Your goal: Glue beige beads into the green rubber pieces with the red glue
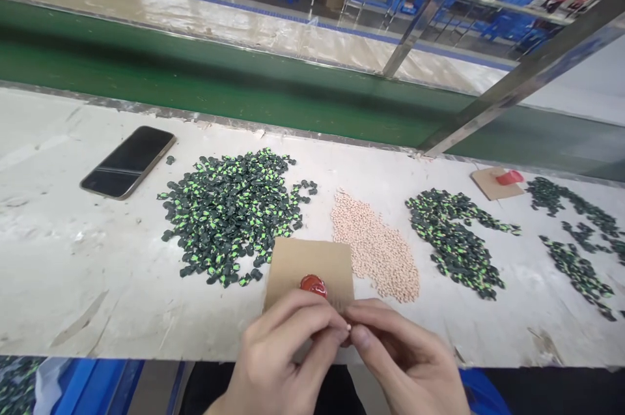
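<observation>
Left hand, pinched narrow, holds a pale bead beside the right hand.

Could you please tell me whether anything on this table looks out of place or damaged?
Slightly: one dark piece lies alone beside the phone, apart from the large black-and-green pile. The white tabletop also looks worn, with a brownish scuff or stain near its front edge, left in the picture. Nothing else stands out.

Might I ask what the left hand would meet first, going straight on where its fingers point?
The left hand would probably meet the right hand first, though whether they touch is unclear.
</observation>
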{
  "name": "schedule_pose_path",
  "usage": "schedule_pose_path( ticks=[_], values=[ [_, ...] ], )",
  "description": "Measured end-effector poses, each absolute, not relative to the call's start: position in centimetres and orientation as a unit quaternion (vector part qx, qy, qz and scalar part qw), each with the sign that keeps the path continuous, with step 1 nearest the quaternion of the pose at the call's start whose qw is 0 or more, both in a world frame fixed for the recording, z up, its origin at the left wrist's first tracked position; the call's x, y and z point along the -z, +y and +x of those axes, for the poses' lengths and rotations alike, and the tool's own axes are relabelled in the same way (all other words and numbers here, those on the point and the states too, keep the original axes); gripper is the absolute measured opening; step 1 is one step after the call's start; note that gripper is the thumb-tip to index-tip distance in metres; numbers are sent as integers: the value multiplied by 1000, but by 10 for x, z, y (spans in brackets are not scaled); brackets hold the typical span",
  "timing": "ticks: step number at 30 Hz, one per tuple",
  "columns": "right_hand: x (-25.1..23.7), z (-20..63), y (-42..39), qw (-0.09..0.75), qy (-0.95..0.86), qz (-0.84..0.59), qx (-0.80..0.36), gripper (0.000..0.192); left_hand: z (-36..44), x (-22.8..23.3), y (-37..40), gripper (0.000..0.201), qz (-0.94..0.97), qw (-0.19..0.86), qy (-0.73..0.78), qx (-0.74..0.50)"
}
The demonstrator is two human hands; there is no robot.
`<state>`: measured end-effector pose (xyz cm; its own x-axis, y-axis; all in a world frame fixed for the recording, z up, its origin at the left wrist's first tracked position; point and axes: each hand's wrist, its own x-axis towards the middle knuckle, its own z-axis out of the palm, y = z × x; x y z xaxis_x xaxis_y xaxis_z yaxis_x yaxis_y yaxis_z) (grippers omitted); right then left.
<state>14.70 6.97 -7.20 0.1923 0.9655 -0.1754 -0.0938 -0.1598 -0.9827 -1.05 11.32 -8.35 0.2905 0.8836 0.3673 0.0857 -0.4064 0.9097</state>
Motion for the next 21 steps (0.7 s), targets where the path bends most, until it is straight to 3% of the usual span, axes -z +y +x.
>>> schedule_pose_path(
  ticks=[6,11,19,21],
  values=[
    [82,147,67,541,-394,-539,-512,6,-10,74,103,15,494,609,453,-423],
    [75,155,69,477,-483,-528,-509,15,-16,62,110,10,383,723,480,-316],
    [74,157,72,385,-614,-544,-422,16,-23,67,110,4,324,741,519,-276],
    [81,158,73,385,-617,-567,-388,15,-23,73,108,13,299,716,554,-302]
  ],
)
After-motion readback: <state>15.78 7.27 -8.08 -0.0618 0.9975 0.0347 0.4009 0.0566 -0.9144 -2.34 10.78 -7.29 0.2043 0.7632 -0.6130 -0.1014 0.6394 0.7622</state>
